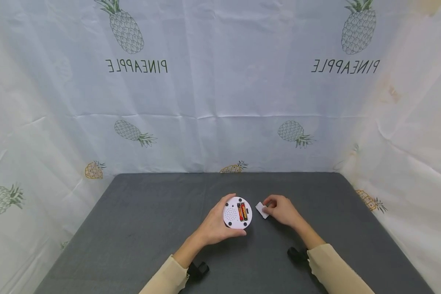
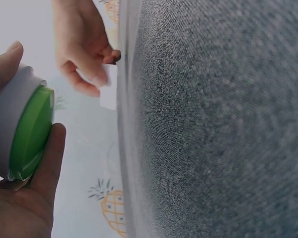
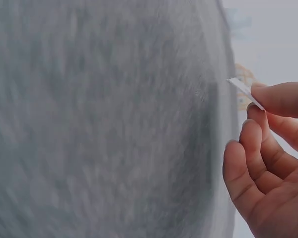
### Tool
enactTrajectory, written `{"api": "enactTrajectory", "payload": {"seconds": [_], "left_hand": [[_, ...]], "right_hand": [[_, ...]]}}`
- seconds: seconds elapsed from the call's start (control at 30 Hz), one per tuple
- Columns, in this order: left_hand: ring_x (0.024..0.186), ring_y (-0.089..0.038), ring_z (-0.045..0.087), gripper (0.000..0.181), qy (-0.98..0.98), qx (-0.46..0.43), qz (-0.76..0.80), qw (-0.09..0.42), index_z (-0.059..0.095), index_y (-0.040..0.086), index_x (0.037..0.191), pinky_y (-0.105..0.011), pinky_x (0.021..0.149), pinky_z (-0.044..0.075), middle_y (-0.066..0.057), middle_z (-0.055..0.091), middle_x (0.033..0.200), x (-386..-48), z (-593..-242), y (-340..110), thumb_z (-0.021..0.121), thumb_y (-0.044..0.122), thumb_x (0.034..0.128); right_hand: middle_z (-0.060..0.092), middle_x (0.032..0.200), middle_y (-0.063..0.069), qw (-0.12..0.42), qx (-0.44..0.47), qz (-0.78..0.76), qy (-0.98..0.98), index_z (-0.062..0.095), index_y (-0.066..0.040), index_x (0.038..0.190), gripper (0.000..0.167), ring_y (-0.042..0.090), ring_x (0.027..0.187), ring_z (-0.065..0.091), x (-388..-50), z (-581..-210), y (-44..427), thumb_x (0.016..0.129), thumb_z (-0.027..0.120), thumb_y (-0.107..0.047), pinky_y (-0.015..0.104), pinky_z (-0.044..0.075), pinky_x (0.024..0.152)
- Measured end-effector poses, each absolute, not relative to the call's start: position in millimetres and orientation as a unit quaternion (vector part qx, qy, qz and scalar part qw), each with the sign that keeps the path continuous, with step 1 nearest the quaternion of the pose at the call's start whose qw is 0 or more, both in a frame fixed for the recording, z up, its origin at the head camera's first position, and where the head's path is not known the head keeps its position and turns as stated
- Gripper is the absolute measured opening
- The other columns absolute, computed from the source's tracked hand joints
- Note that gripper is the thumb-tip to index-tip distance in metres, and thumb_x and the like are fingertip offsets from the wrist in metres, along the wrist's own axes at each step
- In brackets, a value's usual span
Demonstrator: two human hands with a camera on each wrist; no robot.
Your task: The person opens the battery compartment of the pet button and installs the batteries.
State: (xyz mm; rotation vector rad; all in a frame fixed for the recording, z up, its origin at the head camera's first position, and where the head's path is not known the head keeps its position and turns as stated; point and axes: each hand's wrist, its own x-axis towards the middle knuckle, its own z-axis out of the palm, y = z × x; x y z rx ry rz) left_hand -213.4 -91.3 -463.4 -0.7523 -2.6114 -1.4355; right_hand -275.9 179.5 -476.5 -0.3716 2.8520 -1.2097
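My left hand (image 1: 216, 225) grips a round white buzzer (image 1: 231, 219) by its rim, between thumb and fingers. Its underside faces me in the head view, with small speaker holes, dark feet and an uncovered compartment holding two orange-and-black batteries (image 1: 242, 212). The left wrist view shows the buzzer's green top (image 2: 32, 134) turned away toward the fingers. Just to the right, my right hand (image 1: 284, 211) pinches a small white battery cover (image 1: 261, 210) between thumb and index finger. A narrow gap separates the cover from the buzzer. In the right wrist view the cover (image 3: 246, 92) appears nearly edge-on.
Both hands are above a dark grey cloth-covered table (image 1: 158, 220). A white curtain (image 1: 213, 90) printed with pineapples hangs behind it and along both sides. Black wrist-worn devices (image 1: 198, 271) are visible beneath the beige sleeves (image 1: 336, 269).
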Motion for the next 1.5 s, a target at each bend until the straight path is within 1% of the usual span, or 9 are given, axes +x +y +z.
{"api": "enactTrajectory", "payload": {"seconds": [0.33,0.53,0.7,0.8,0.87,1.1,1.37,1.5], "left_hand": [[0.106,-0.015,0.054,0.107,-0.853,-0.244,-0.461,0.034,0.032,0.024,0.157,-0.039,0.088,0.045,0.003,0.055,0.129,-215.4,-463.6,-92.3,0.093,0.044,0.0709],[0.105,-0.014,0.054,0.107,-0.852,-0.242,-0.463,0.031,0.032,0.023,0.157,-0.039,0.089,0.045,0.004,0.055,0.129,-216.2,-463.0,-92.5,0.093,0.044,0.0713],[0.104,-0.014,0.054,0.107,-0.852,-0.239,-0.465,0.028,0.032,0.022,0.157,-0.037,0.088,0.045,0.005,0.055,0.127,-216.4,-463.5,-92.2,0.093,0.045,0.0713],[0.104,-0.013,0.055,0.107,-0.851,-0.239,-0.467,0.029,0.032,0.021,0.156,-0.037,0.088,0.046,0.005,0.055,0.126,-216.3,-463.6,-92.2,0.093,0.045,0.0711],[0.103,-0.013,0.055,0.107,-0.849,-0.239,-0.47,0.029,0.033,0.021,0.156,-0.037,0.088,0.046,0.005,0.056,0.126,-216.2,-463.6,-92.3,0.093,0.044,0.0711],[0.101,-0.012,0.055,0.107,-0.848,-0.245,-0.47,0.029,0.032,0.02,0.157,-0.035,0.086,0.046,0.006,0.055,0.126,-216.3,-463.7,-93.2,0.093,0.043,0.0719],[0.102,-0.012,0.055,0.106,-0.846,-0.254,-0.468,0.032,0.031,0.021,0.157,-0.034,0.086,0.046,0.005,0.054,0.128,-215.6,-464.0,-93.4,0.092,0.043,0.0734],[0.105,-0.013,0.055,0.105,-0.844,-0.26,-0.469,0.032,0.031,0.02,0.157,-0.035,0.087,0.047,0.003,0.054,0.13,-215.0,-464.8,-93.1,0.092,0.041,0.074]], "right_hand": [[0.064,0.078,-0.001,0.004,-0.115,-0.443,0.889,0.071,-0.008,0.104,0.017,0.017,0.067,0.056,-252.7,-463.2,168.4,0.09,0.077,-0.016,0.032,0.045,0.059],[0.065,0.08,0.0,-0.028,-0.13,-0.476,0.869,0.071,-0.007,0.104,0.018,0.018,0.07,0.058,-241.1,-454.6,161.3,0.091,0.078,-0.017,0.03,0.047,0.062],[0.066,0.082,0.003,-0.068,-0.142,-0.522,0.838,0.07,-0.006,0.105,0.017,0.016,0.07,0.059,-233.5,-449.7,158.4,0.092,0.077,-0.015,0.028,0.048,0.063],[0.066,0.081,0.005,-0.082,-0.139,-0.548,0.821,0.07,-0.005,0.105,0.017,0.015,0.067,0.059,-229.3,-446.3,155.6,0.092,0.077,-0.014,0.028,0.048,0.062],[0.066,0.08,0.006,-0.083,-0.139,-0.563,0.81,0.069,-0.004,0.105,0.018,0.016,0.065,0.059,-226.8,-443.9,152.7,0.092,0.076,-0.014,0.028,0.048,0.062],[0.069,0.08,0.008,-0.06,-0.144,-0.581,0.799,0.069,-0.003,0.104,0.016,0.029,0.067,0.063,-220.1,-437.2,140.4,0.093,0.076,-0.012,0.029,0.051,0.063],[0.068,0.08,0.004,-0.05,-0.157,-0.558,0.814,0.07,-0.005,0.104,0.016,0.017,0.066,0.06,-217.1,-437.9,130.9,0.094,0.075,-0.016,0.028,0.049,0.062],[0.069,0.079,0.001,-0.052,-0.165,-0.542,0.823,0.071,-0.007,0.103,0.015,0.015,0.066,0.06,-215.8,-439.9,127.8,0.093,0.076,-0.016,0.028,0.049,0.062]]}}
